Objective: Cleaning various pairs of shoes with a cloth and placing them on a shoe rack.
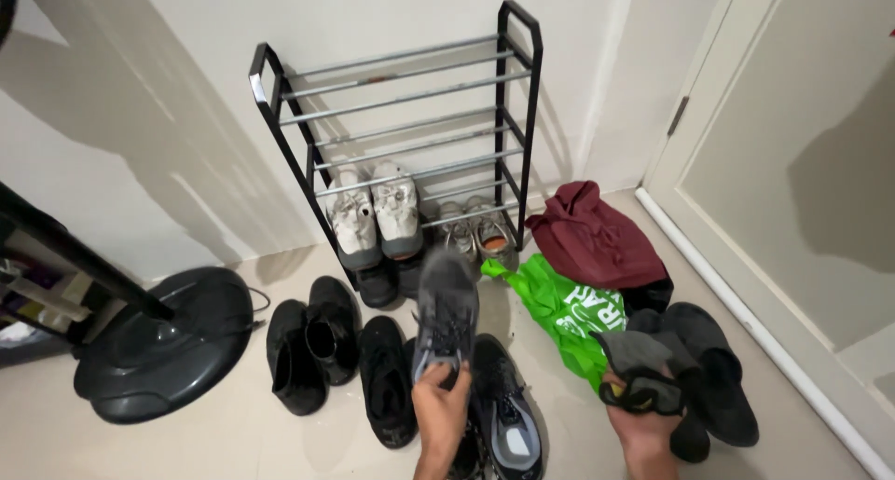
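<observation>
Crumpled bright green bag [562,310] with white print, on floor beside maroon bag [597,239]

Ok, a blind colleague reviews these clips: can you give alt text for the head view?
The left hand lifts a grey sneaker toward a black shoe rack holding white sneakers; the right hand grips a grey shoe. Black shoes, a green bag and a maroon bag lie on the floor.

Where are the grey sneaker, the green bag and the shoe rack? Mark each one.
grey sneaker [446,314], head view, on its laces.
green bag [559,308], head view, on its crumpled middle.
shoe rack [517,116], head view, on its right black post.
</observation>
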